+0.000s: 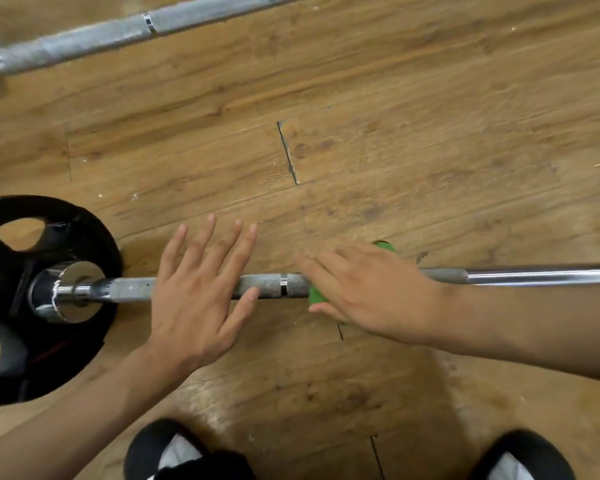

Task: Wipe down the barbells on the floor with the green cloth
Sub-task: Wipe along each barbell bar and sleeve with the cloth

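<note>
On the wooden floor, we are pressing the green cloth onto the near barbell with our flat right hand. Our left hand is spreading straight fingers over the bar, holding nothing, beside a black plate. A second barbell is lying beyond.

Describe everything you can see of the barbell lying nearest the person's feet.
The near barbell is a steel-looking bar running left to right over the wooden floor. Its grip is grey and knurled with a smooth ring; farther right it turns shiny chrome. At its left end a chrome collar meets a black weight plate. The left hand rests across it with straight fingers, and the right hand presses a green cloth on it.
</note>
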Available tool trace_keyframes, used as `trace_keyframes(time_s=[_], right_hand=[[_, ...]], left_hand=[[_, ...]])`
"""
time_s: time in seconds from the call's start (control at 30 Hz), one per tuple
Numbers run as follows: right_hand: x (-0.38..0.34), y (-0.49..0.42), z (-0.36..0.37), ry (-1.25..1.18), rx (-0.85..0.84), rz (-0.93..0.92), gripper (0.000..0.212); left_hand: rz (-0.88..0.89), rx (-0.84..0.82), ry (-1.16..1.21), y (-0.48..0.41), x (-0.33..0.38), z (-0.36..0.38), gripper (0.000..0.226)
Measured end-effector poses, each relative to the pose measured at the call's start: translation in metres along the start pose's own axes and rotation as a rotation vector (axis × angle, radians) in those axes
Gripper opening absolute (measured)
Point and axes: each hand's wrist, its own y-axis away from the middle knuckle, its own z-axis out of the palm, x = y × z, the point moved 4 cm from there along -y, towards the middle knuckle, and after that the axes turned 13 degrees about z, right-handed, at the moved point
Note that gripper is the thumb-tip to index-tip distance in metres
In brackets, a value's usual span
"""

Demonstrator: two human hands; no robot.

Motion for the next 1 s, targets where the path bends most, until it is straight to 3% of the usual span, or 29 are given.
trace_keyframes(time_s=[0.1, 0.27, 0.47, 0.7, 0.83, 1.0], right_hand=[[0.049, 0.068, -0.009, 0.026, 0.038, 0.061, 0.055], [0.085, 0.140, -0.008, 0.107, 0.020, 0.102, 0.060], [0.018, 0.096, 0.006, 0.043, 0.053, -0.001, 0.061], [-0.054, 0.012, 0.011, 0.026, 0.073, 0.018, 0.068], [-0.010, 0.030, 0.005, -0.070, 0.098, 0.052, 0.062], [0.087, 0.102, -0.008, 0.030, 0.073, 0.190, 0.061]], left_hand=[[0.016, 0.005, 0.011, 0.014, 0.011, 0.001, 0.071], [0.055, -0.009, 0.017, 0.037, 0.027, 0.003, 0.073], [0.036, 0.025, 0.012, 0.048, 0.037, 0.005, 0.072], [0.027, 0.088, -0.030, 0.039, 0.030, 0.007, 0.068], [0.060, 0.134, -0.057, 0.023, 0.018, 0.009, 0.068], [0.044, 0.184, -0.060, 0.001, 0.003, 0.010, 0.064]])
